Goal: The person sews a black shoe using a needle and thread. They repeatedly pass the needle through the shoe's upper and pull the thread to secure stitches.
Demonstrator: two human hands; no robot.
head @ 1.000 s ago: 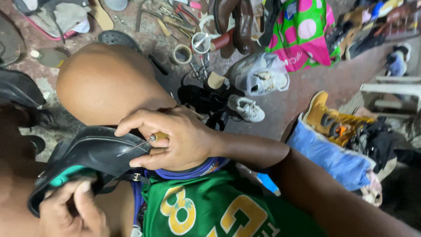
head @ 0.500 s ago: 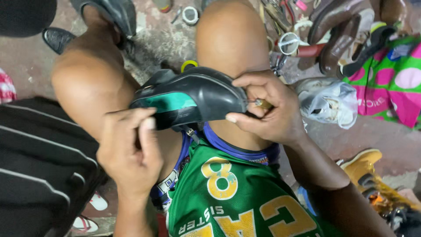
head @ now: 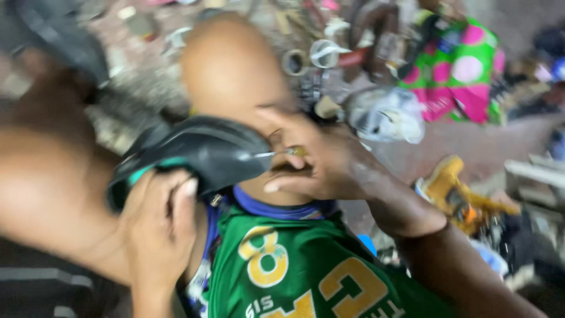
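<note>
- Head view showed a black shoe (head: 200, 150) with a teal lining, held over the person's lap between the knees, above a green jersey (head: 294, 265).
- The left hand (head: 159, 229) was closed around the shoe's heel end, fingers curled under the opening.
- The right hand (head: 321, 162) was pinched shut on an awl (head: 276, 153), whose thin metal point touched the shoe's side.
- The picture was blurred, so it could not be told whether the point had entered the material.
- The stitch would probably be best made with the shoe braced firmly and the point kept away from the supporting fingers.
- Yellow boots (head: 453, 191) and tape rolls (head: 323, 53) lay on the floor.
</note>
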